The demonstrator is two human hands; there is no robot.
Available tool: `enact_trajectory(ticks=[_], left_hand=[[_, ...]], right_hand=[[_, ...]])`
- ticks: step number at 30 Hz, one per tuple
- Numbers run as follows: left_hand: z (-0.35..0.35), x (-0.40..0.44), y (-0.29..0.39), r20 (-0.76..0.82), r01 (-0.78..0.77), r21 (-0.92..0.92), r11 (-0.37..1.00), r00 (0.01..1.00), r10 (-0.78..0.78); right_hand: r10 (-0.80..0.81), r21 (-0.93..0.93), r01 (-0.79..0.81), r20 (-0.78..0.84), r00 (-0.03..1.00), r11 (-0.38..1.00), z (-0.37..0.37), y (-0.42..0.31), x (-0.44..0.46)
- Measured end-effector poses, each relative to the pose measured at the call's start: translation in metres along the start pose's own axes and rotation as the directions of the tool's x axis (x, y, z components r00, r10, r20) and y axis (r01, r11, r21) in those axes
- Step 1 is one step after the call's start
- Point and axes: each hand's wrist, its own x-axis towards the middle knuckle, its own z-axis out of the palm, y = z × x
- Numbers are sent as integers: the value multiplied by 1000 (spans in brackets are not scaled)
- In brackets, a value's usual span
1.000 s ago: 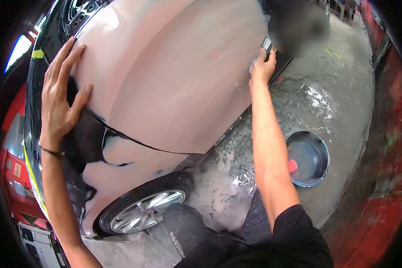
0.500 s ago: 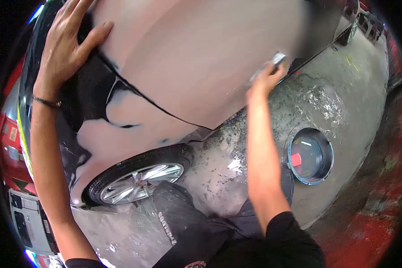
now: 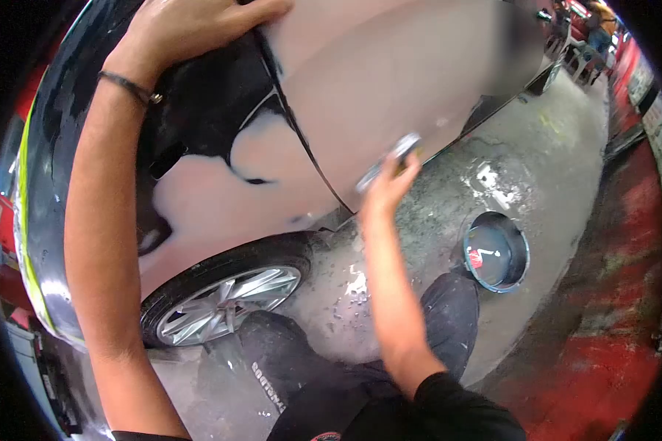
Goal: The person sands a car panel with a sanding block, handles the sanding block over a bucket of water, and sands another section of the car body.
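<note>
A car body panel (image 3: pixel 375 81) with patches of matte beige-grey primer fills the upper middle. My right hand (image 3: pixel 391 185) grips a sanding block (image 3: pixel 406 149), blurred by motion, against the lower part of the panel, just right of the dark panel gap. At the top left, my left hand (image 3: pixel 195 31) rests on the bodywork with its thumb stretched across the gap; the other fingertips lie beyond the frame. Glossy black paint (image 3: pixel 198 117) shows below that hand, with primer patches around it.
The front wheel (image 3: pixel 232 303) sits by my knees. On the wet concrete floor (image 3: pixel 559 162) at right stands a round bucket (image 3: pixel 526 261) of water with a red piece (image 3: pixel 476 259) in it. Red-stained floor (image 3: pixel 596 367) lies beyond.
My right hand has moved with the sanding block down and left along the panel, towards the gap. The view has shifted, and my left hand appears higher and further right, still on the car.
</note>
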Motion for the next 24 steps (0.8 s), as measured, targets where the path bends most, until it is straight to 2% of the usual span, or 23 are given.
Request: enact_trajectory(ticks=[1, 2, 3, 5, 7, 8, 9, 11, 14, 16, 17, 18, 19, 21, 22, 23, 24], left_hand=[[-1, -4, 10, -78, -11, -18, 1000, 997, 9], [-4, -4, 8, -68, -4, -59, 998, 998, 0], [-2, -4, 3, -79, -9, -67, 998, 997, 3], [1, -4, -6, -103, -18, -84, 996, 995, 10], [20, 4, -25, -114, -60, -58, 997, 992, 53], [22, 2, -26, -162, -88, -85, 992, 984, 74], [23, 2, -28, -166, -105, -77, 991, 982, 91], [25, 2, -31, -174, -134, -68, 989, 977, 121], [23, 2, -28, -181, -99, -109, 989, 980, 78], [19, 3, -22, -187, -69, -130, 989, 981, 44], [18, 4, -20, -188, -62, -144, 988, 982, 34], [20, 6, -23, -202, -77, -148, 986, 978, 46], [23, 6, -27, -212, -89, -149, 985, 976, 56], [26, 4, -28, -227, -101, -159, 982, 972, 64], [25, 3, -28, -237, -101, -161, 982, 970, 61], [22, 3, -25, -242, -106, -165, 981, 968, 64], [7, -2, -17, -204, -97, -185, 978, 977, 58]], right_hand=[[177, 68, -172, -66, 982, 983, 1, -30, 43], [131, 83, -124, -85, 988, 989, -11, -9, 102], [151, 159, -142, -49, 987, 977, -18, -2, 136], [94, 71, -88, -84, 992, 994, -11, -1, 126], [-45, -161, 36, -50, 998, 986, 15, -31, 25], [-261, -286, 250, -3, 965, 925, 25, -16, -26], [-458, -393, 446, 69, 886, 804, 32, -2, -71], [-559, -445, 584, 202, 804, 679, 36, -17, -133], [-576, -298, 622, 234, 783, 724, 20, -27, -67], [-584, -376, 583, 125, 802, 720, 13, -37, 47], [-497, -370, 489, 81, 864, 790, 4, -43, 106], [-300, -244, 288, -11, 954, 926, 4, -61, 146], [-244, -150, 234, -53, 968, 961, 3, -65, 181], [-159, -90, 156, -31, 987, 984, 5, -73, 186], [-364, -313, 345, -2, 931, 885, 11, -70, 168], [-538, -511, 491, 64, 840, 706, 16, -55, 129], [-638, -470, 605, 108, 762, 643, 33, -56, 64]])
